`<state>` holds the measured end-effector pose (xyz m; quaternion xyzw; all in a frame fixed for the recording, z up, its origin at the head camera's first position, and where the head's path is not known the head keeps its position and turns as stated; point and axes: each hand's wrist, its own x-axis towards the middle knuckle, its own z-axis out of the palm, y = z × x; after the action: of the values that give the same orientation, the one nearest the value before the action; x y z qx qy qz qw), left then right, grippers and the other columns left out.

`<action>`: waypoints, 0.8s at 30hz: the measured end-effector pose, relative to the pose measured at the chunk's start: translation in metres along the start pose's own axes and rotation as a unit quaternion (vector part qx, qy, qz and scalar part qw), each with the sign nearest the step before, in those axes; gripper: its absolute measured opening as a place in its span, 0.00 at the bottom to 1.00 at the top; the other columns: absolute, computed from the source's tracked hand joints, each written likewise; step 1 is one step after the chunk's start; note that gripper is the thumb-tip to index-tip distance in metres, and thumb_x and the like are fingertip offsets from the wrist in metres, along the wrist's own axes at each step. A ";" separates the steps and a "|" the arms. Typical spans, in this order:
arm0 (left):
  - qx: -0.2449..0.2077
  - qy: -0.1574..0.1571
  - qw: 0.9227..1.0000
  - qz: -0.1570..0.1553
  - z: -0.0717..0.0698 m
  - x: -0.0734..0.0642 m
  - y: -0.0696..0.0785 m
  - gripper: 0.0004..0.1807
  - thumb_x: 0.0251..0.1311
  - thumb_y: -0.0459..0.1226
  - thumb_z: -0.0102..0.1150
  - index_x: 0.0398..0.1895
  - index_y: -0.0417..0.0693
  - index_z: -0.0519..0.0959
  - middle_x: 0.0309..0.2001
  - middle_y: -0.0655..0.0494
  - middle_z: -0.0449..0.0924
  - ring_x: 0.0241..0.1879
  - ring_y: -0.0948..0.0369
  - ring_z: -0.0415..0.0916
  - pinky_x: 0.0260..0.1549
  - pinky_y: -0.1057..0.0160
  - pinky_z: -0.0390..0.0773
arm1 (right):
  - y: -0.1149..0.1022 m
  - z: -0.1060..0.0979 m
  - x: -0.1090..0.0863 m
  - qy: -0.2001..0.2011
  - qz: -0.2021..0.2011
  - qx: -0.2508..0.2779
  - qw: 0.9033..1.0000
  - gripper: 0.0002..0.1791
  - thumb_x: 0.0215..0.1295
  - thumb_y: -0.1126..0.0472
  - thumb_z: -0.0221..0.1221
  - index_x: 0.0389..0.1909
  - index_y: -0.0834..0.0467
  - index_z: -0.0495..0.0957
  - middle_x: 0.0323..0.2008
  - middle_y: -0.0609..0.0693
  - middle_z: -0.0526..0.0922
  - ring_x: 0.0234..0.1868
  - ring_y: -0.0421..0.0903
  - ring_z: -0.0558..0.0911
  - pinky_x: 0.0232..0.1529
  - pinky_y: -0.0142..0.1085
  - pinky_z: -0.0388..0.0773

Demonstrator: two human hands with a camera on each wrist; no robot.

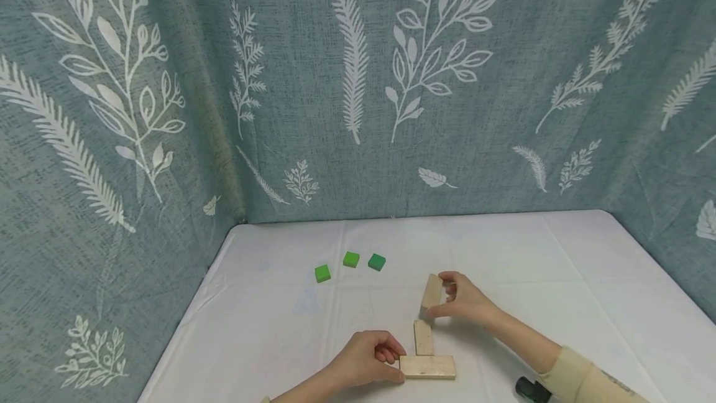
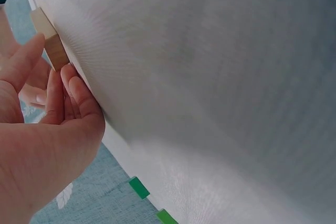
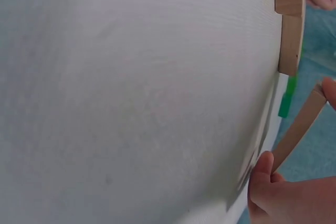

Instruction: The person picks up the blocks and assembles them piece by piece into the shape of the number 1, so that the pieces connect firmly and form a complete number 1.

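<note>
My right hand [image 1: 463, 298] pinches a plain wooden block [image 1: 432, 291] lengthwise, thumb at the near end and fingers at the far end. The right wrist view shows this held block [image 3: 300, 129] tilted and raised off the tabletop. Below it in the head view, a second wooden block [image 1: 423, 338] lies flat, pointing away from me. Its near end meets the long side of a third wooden block [image 1: 427, 367], which lies crosswise, so the two form an upside-down T. My left hand [image 1: 366, 359] holds the crosswise block's left end between thumb and fingers.
Toward the back left lie two light green blocks [image 1: 322, 273] and a darker green block [image 1: 377, 262]. A small black object [image 1: 532, 389] sits by the right sleeve [image 1: 582, 378]. The white-covered table [image 1: 268, 303] is bordered by a patterned blue-grey curtain [image 1: 302, 111].
</note>
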<state>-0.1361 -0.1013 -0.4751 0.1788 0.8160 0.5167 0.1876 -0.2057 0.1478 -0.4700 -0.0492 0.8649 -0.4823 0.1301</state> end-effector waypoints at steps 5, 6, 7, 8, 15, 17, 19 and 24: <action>0.002 0.001 1.000 -0.002 0.000 0.001 -0.001 0.14 0.41 0.30 0.76 0.32 0.46 0.83 0.25 0.62 0.76 0.24 0.70 0.68 0.27 0.73 0.69 | 0.000 0.004 0.000 -0.003 -0.007 -0.012 1.000 0.52 0.43 0.54 0.77 0.67 0.67 0.62 0.56 0.62 0.70 0.52 0.56 0.75 0.50 0.50 0.74; 0.002 0.001 1.000 -0.001 0.000 0.001 -0.001 0.14 0.42 0.30 0.76 0.32 0.46 0.83 0.25 0.61 0.76 0.24 0.70 0.68 0.27 0.73 0.69 | -0.001 0.004 0.000 -0.003 -0.009 -0.013 1.000 0.52 0.43 0.54 0.77 0.67 0.67 0.62 0.57 0.62 0.70 0.53 0.57 0.75 0.51 0.51 0.74; 0.002 0.001 1.000 -0.001 0.000 0.001 -0.001 0.14 0.42 0.30 0.76 0.32 0.46 0.83 0.25 0.61 0.76 0.24 0.70 0.69 0.27 0.73 0.69 | -0.001 0.005 0.000 -0.004 -0.012 -0.014 1.000 0.52 0.43 0.55 0.77 0.67 0.68 0.61 0.57 0.63 0.69 0.53 0.57 0.75 0.50 0.51 0.74; 0.002 0.001 1.000 -0.002 0.000 0.000 -0.001 0.14 0.42 0.30 0.76 0.32 0.46 0.83 0.25 0.61 0.76 0.24 0.70 0.69 0.27 0.73 0.69 | -0.002 0.005 0.001 -0.004 -0.014 -0.016 1.000 0.52 0.42 0.55 0.78 0.66 0.68 0.62 0.57 0.63 0.69 0.53 0.57 0.75 0.50 0.51 0.74; -0.002 0.002 1.000 -0.004 0.001 0.000 0.000 0.14 0.42 0.29 0.76 0.33 0.45 0.83 0.25 0.59 0.76 0.24 0.69 0.69 0.27 0.72 0.69 | -0.002 0.008 0.005 -0.003 -0.036 -0.046 0.998 0.52 0.41 0.53 0.78 0.65 0.68 0.63 0.57 0.61 0.70 0.54 0.56 0.73 0.51 0.51 0.73; -0.001 0.002 1.000 -0.004 0.001 0.000 0.000 0.14 0.42 0.29 0.76 0.33 0.45 0.83 0.25 0.59 0.76 0.24 0.69 0.69 0.27 0.72 0.69 | -0.001 0.008 0.006 -0.002 -0.046 -0.063 0.997 0.52 0.40 0.52 0.78 0.65 0.68 0.63 0.57 0.61 0.70 0.56 0.57 0.72 0.53 0.52 0.71; 0.001 0.002 1.000 -0.005 0.001 0.000 0.000 0.14 0.42 0.30 0.76 0.33 0.46 0.83 0.25 0.60 0.76 0.24 0.69 0.69 0.27 0.72 0.69 | -0.001 0.008 0.007 0.000 -0.055 -0.078 0.995 0.52 0.40 0.52 0.78 0.65 0.68 0.64 0.58 0.61 0.70 0.58 0.58 0.70 0.55 0.54 0.70; 0.003 0.002 1.000 -0.013 0.000 0.001 0.000 0.14 0.41 0.30 0.77 0.32 0.48 0.83 0.25 0.61 0.76 0.24 0.70 0.68 0.27 0.73 0.69 | -0.003 0.008 0.009 -0.002 -0.062 -0.092 0.994 0.51 0.39 0.52 0.78 0.64 0.67 0.65 0.57 0.61 0.70 0.58 0.59 0.70 0.56 0.55 0.69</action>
<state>-0.1370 -0.1003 -0.4752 0.1674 0.8203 0.5120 0.1922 -0.2123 0.1379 -0.4728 -0.1152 0.9005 -0.4082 0.0964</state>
